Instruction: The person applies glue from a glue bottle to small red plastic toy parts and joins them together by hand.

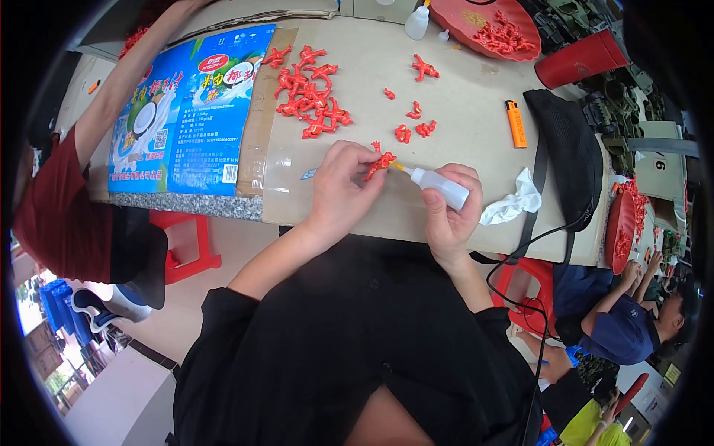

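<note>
Between the fingertips of my left hand [343, 182] is a small red plastic figure [383, 162]. My right hand [455, 215] grips a white squeeze bottle [440, 189], tilted so that its thin yellowish nozzle points left. The nozzle's tip meets the figure or is very close to it; I cannot tell which. Beyond my left hand lies a pile of similar red figures [309, 97]. Several small loose red parts [403, 134] and a single figure [425, 68] lie farther off on the table. A crumpled white tissue [517, 199] rests to the right of my right hand.
A red tray [487, 30] of small parts stands at the far side, beside a second white bottle [417, 22]. On the right are an orange lighter [515, 124], a red tumbler [581, 59] and a black bag [569, 149]. Blue printed cardboard [190, 111] covers the left; co-workers sit both sides.
</note>
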### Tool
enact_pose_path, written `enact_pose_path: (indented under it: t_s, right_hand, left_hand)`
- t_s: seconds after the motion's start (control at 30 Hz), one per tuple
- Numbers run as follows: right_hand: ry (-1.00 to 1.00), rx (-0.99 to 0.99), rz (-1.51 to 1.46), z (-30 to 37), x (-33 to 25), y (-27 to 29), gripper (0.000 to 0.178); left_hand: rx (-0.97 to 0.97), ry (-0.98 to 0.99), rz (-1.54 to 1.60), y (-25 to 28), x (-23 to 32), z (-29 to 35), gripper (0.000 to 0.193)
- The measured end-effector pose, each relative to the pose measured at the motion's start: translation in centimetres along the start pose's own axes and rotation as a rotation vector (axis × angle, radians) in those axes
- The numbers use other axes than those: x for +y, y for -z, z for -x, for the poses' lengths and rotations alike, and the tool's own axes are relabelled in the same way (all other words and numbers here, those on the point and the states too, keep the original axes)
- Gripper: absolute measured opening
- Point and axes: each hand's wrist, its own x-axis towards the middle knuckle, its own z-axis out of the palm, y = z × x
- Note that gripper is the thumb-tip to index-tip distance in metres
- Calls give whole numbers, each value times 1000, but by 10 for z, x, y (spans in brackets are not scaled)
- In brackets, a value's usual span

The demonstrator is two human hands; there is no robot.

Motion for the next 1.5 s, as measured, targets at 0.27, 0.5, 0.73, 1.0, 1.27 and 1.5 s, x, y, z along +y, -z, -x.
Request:
enact_pose_path:
  t_s: [0.27, 0.5, 0.73, 1.0, 1.27, 1.5]
  right_hand:
    - [-7, 42, -22, 0, -3, -1, 28]
    - [-5, 40, 1, 0, -3, -1, 28]
    - [21, 42, -1, -2, -3, -2, 28]
    - [3, 56, -8, 0, -3, -2, 27]
    - [-26, 52, -23, 2, -2, -1, 26]
    - [-16, 47, -47, 2, -4, -2, 26]
  left_hand:
    - [13, -3, 5, 0, 2, 0, 19]
    - [15, -17, 19, -1, -1, 0, 19]
    - [13, -24, 10, 0, 0, 0, 19]
    - [25, -15, 13, -1, -2, 0, 20]
    - [38, -22, 1, -1, -2, 1, 21]
    - [32, -16, -4, 0, -1, 0, 21]
